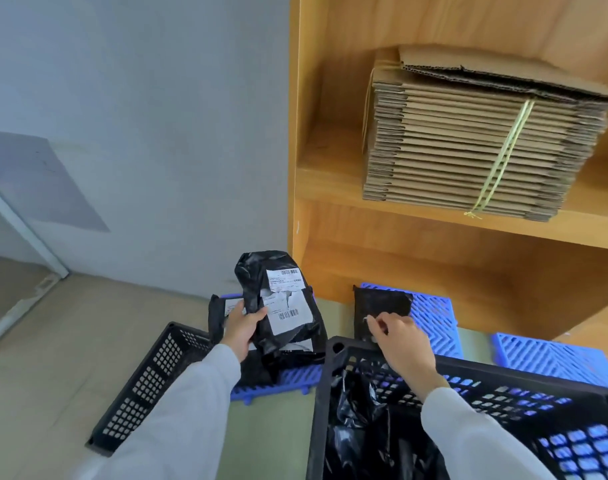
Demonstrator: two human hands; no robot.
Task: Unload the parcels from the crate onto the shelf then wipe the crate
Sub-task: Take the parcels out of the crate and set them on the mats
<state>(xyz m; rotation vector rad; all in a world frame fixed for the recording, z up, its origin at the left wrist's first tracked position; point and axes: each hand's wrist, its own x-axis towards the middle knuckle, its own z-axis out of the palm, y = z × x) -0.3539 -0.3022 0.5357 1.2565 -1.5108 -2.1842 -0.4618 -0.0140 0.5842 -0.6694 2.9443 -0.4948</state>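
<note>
The black perforated plastic crate (pixel 468 403) sits at the lower right, its near corner toward the camera; all places below are given from it. Inside it, against its left wall, lies crumpled glossy black plastic wrapping (pixel 361 431), likely further parcels, though I cannot tell how many; just left of the crate and above its rim, the left hand (pixel 242 329) grips a black plastic mailer parcel with torn white shipping labels (pixel 278 303), thumb curled over its front and the other fingers hidden behind it; the parcel stands roughly upright, clear of the floor. Behind that parcel, a second black parcel with a white label (pixel 221 311) shows at the hand's left; whether the hand also touches it I cannot tell. Over the crate's far rim, the right hand (pixel 399 341) pinches the lower edge of a flat black square parcel (pixel 380 306), fingers curled narrow; that parcel leans on a blue slatted plastic pallet (pixel 434 320) beyond the crate. A second black perforated crate (pixel 146 386) lies tilted well to the left. Above and beyond the crate stands the light wooden shelf (pixel 330 188), bearing a tied stack of flattened brown cardboard boxes (pixel 468 147).
</note>
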